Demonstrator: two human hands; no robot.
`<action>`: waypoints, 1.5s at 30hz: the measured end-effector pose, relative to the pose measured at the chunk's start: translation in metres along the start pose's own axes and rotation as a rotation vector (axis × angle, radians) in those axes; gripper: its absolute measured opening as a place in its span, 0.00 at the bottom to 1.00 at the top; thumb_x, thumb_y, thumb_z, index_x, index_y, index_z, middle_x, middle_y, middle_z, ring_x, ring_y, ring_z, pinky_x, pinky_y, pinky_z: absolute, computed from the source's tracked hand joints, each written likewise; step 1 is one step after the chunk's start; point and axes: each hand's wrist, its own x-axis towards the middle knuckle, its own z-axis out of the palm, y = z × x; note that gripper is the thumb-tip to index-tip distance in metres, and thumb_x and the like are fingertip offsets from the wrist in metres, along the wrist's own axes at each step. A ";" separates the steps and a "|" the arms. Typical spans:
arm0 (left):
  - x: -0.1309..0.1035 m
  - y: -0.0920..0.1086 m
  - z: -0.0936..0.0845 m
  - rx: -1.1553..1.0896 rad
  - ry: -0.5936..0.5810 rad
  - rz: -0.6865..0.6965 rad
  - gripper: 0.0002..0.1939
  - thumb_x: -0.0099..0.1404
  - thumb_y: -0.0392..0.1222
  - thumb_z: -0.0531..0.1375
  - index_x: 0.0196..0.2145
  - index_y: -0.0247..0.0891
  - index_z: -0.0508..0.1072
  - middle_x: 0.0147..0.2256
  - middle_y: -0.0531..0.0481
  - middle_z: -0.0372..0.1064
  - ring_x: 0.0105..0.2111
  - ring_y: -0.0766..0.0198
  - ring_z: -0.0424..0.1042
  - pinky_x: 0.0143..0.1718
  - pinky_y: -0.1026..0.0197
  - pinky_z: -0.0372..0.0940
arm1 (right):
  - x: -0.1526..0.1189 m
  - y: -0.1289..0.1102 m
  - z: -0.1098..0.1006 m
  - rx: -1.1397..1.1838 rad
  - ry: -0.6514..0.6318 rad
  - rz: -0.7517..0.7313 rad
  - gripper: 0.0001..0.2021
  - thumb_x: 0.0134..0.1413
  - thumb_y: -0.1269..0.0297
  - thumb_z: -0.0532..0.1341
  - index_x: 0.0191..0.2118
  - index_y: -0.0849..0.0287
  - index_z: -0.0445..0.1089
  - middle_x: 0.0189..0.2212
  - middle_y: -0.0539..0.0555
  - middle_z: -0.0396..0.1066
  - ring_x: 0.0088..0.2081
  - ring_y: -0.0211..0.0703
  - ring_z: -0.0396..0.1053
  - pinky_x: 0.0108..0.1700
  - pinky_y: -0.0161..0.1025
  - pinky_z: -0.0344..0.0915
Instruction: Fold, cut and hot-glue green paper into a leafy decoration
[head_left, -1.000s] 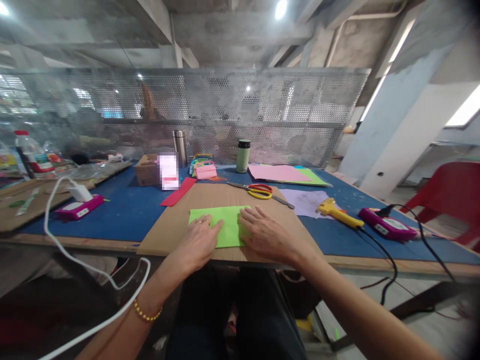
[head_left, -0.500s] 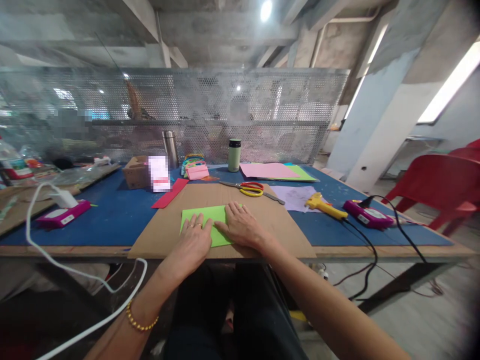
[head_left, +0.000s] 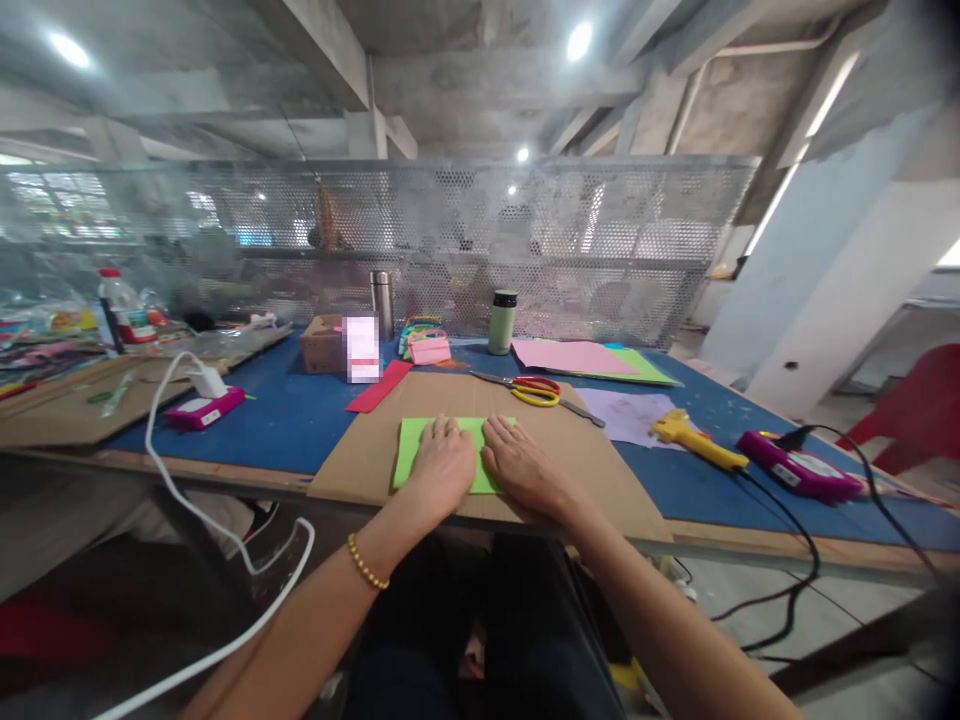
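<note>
A bright green sheet (head_left: 409, 450) lies on a brown cardboard sheet (head_left: 615, 480) at the table's front edge. My left hand (head_left: 446, 455) rests palm down on the middle of the green sheet, fingers stretched forward, a ring on one finger. Flat on the sheet's right part is my right hand (head_left: 521, 462), its fingers extended and pointing forward and left. The two hands are close together, and neither grips anything. They cover much of the green sheet.
Behind the cardboard are scissors (head_left: 536, 390) and a red strip (head_left: 380, 387). A yellow glue gun (head_left: 697, 440) lies right on purple paper (head_left: 626, 414), near a magenta device (head_left: 799, 467). A green bottle (head_left: 502, 325) and pink paper (head_left: 574, 355) stand farther back.
The camera view has shifted left, so the table items appear farther right. My left hand has moved right across the green sheet, closer to my right hand. Both remain flat.
</note>
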 end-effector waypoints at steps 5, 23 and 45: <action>0.020 -0.010 0.014 -0.116 -0.008 0.080 0.29 0.75 0.42 0.42 0.68 0.26 0.56 0.70 0.32 0.49 0.70 0.44 0.49 0.68 0.40 0.47 | 0.001 0.002 0.003 -0.009 -0.002 0.000 0.24 0.72 0.66 0.46 0.65 0.76 0.59 0.66 0.74 0.59 0.69 0.60 0.54 0.68 0.56 0.54; 0.046 -0.093 0.012 -0.018 -0.036 -0.144 0.34 0.75 0.55 0.39 0.72 0.35 0.51 0.73 0.37 0.39 0.72 0.41 0.34 0.69 0.36 0.33 | 0.003 0.001 0.005 -0.017 -0.016 0.021 0.26 0.70 0.66 0.45 0.65 0.78 0.58 0.67 0.74 0.57 0.69 0.59 0.54 0.69 0.54 0.52; -0.044 -0.057 -0.005 -0.136 -0.118 0.156 0.38 0.72 0.67 0.35 0.71 0.48 0.54 0.72 0.41 0.42 0.72 0.46 0.39 0.69 0.39 0.39 | -0.047 0.047 -0.021 -0.001 0.056 0.024 0.26 0.71 0.63 0.46 0.67 0.71 0.59 0.68 0.71 0.56 0.71 0.59 0.48 0.69 0.61 0.51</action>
